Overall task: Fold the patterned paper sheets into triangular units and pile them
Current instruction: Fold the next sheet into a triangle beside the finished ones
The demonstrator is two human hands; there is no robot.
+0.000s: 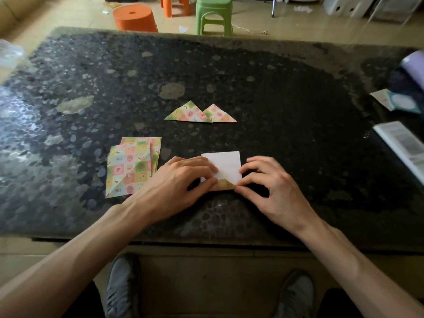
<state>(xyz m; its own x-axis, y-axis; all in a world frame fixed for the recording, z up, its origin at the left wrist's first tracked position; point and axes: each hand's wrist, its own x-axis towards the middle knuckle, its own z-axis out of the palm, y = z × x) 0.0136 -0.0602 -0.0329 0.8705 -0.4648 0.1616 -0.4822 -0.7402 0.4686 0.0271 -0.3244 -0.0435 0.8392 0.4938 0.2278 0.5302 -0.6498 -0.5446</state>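
Left grip (181, 180), right grip (270, 182) on sheet (226, 167)

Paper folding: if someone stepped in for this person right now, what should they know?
Hands: left hand holds the sheet at its near left edge. Right hand pinches its turned-up near edge.
Where: the sheet lies white side up at the front of the table. The stack of flat sheets lies to its left.
Done: two triangles further back, side by side, slightly overlapping.
Left: finish this fold, fold the stack, pile the triangles.
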